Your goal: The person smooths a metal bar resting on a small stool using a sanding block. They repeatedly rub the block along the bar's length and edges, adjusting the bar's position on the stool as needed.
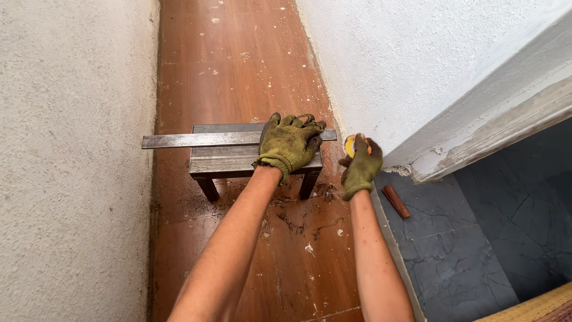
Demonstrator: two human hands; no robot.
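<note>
**Gloved hands steady a metal strip across a small stool**

At the bottom of the frame two bare forearms reach up the picture over a brown floor (238, 256) strewn with pale flecks and dark grit. At lower right the floor changes to grey stone tiles (453, 256), where a small reddish-brown block (396, 201) lies near the edge.

At mid-frame, the left hand (290, 145), in a worn olive glove, lies spread and pressed flat on a long flat metal strip (199, 140). The strip lies crosswise on a small dark stool (223, 164), its left end overhanging toward the rough wall (71, 161). The right hand (359, 167), gloved alike, is closed around a small yellow round object (351, 145) just off the strip's right end, beside the white wall corner (411, 161).

This looks like measuring or marking the strip; the next move probably needs the strip pinned firmly.

The yellow object is mostly hidden in the glove, possibly a tape measure. The strip's right end is covered by the left hand.
</note>
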